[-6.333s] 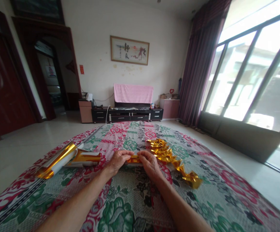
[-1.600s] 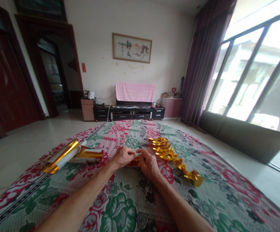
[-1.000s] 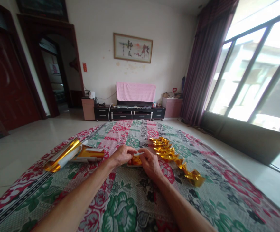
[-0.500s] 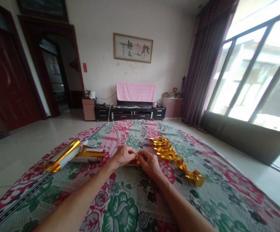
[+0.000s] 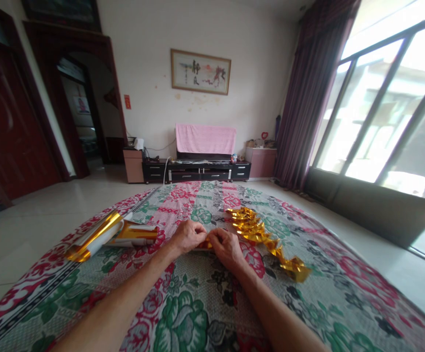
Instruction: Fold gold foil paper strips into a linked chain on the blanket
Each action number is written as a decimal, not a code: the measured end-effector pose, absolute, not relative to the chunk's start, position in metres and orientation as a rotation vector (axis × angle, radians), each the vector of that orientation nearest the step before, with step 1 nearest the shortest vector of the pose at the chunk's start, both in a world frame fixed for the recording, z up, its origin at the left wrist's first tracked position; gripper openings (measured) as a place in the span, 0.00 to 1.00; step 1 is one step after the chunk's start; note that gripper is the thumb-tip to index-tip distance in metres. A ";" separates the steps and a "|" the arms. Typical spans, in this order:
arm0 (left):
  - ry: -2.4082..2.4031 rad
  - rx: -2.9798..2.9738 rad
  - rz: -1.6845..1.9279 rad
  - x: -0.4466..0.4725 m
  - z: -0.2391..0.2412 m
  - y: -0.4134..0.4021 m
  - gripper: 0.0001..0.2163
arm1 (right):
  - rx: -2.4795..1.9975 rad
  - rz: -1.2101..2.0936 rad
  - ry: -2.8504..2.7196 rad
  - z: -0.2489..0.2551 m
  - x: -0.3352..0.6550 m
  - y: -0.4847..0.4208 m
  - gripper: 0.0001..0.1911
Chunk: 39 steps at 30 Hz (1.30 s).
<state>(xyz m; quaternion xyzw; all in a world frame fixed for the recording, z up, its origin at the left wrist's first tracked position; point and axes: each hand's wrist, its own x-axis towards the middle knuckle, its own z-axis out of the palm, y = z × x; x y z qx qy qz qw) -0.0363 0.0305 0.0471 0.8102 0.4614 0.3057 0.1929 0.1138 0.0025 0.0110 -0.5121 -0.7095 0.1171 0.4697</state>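
Observation:
My left hand (image 5: 189, 235) and my right hand (image 5: 226, 245) meet over the middle of the cloth-covered table, fingertips pinched close together. Between them is a small piece of gold foil paper (image 5: 205, 243), mostly hidden by the fingers. To the right of my right hand lies a row of several folded gold foil shapes (image 5: 251, 228), running from the back towards the front right. Left of my left hand are sheets of gold foil paper (image 5: 139, 234) with white backs, and a loosely rolled gold sheet (image 5: 97, 235) beside them.
A flowered cloth in red, green and grey (image 5: 183, 318) covers the round table. Beyond it stands a low black TV cabinet (image 5: 201, 175), with a pink towel (image 5: 205, 139) draped over the screen. Windows (image 5: 384, 112) and a purple curtain (image 5: 300, 107) are on the right.
My hands stay pinched together in nearly the same place, with only slight finger movement. The whole view has shifted a little to one side.

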 end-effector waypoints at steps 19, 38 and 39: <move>1.392 1.939 0.942 -0.043 0.041 0.040 0.10 | -1.209 0.520 -1.580 0.012 0.116 0.003 0.19; 1.142 1.307 0.942 -0.025 0.036 0.031 0.14 | -1.122 0.698 -1.526 0.015 0.117 0.003 0.12; 1.159 1.340 0.950 -0.024 0.036 0.030 0.14 | -1.132 0.681 -1.527 0.016 0.117 0.003 0.12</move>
